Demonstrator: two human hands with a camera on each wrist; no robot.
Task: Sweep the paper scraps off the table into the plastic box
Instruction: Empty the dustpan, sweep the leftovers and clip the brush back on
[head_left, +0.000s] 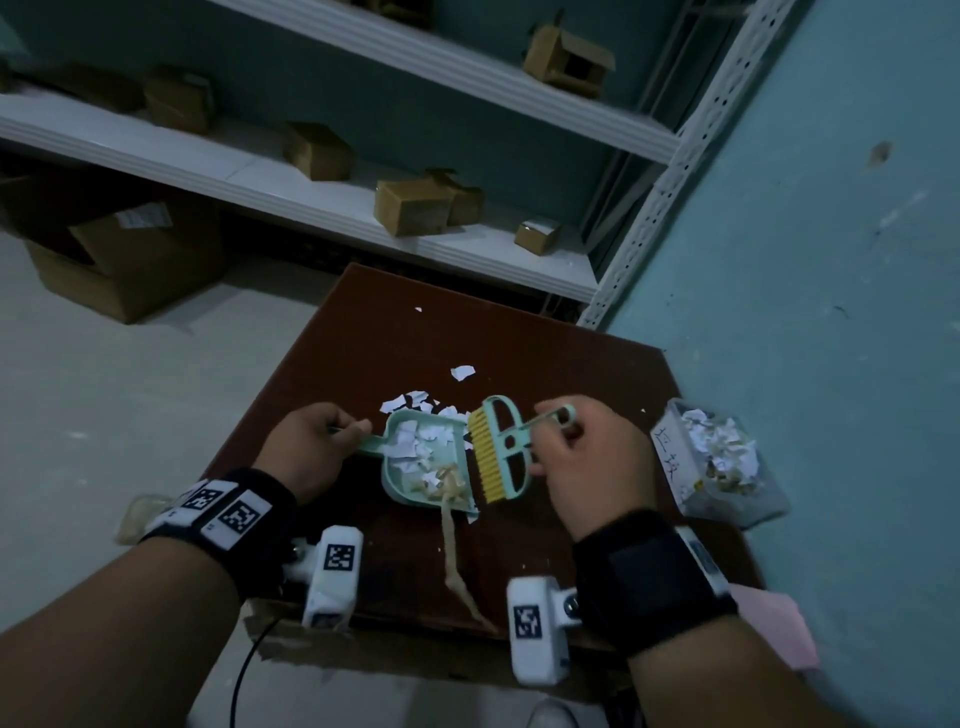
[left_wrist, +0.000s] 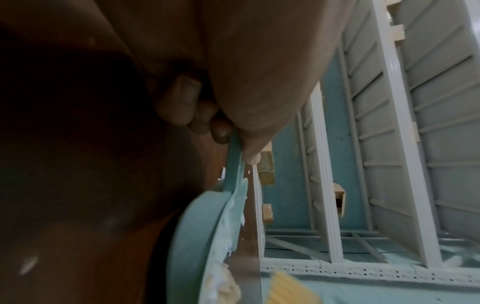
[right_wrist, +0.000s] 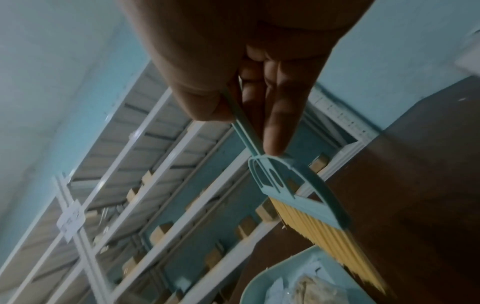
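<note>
My left hand (head_left: 317, 441) grips the handle of a small mint-green dustpan (head_left: 400, 480) lying on the dark brown table (head_left: 363, 364); its handle (left_wrist: 235, 162) is pinched between thumb and curled fingers. The pan holds white paper scraps (head_left: 410, 441) and a tan strip (head_left: 457, 551) that trails toward me. My right hand (head_left: 582, 452) holds the thin handle of a mint brush (head_left: 506, 447) with yellow bristles (right_wrist: 330, 236) at the pan's mouth. More white scraps (head_left: 410, 402) lie just beyond the pan. A clear plastic box (head_left: 717, 462) with scraps inside stands at the table's right edge.
A teal wall (head_left: 831, 234) runs close along the right side of the table. White metal shelving (head_left: 363, 192) with small cardboard boxes stands behind it. A large cardboard box (head_left: 124, 260) sits on the floor at left. A pink sheet (head_left: 774, 618) lies at the table's near right corner.
</note>
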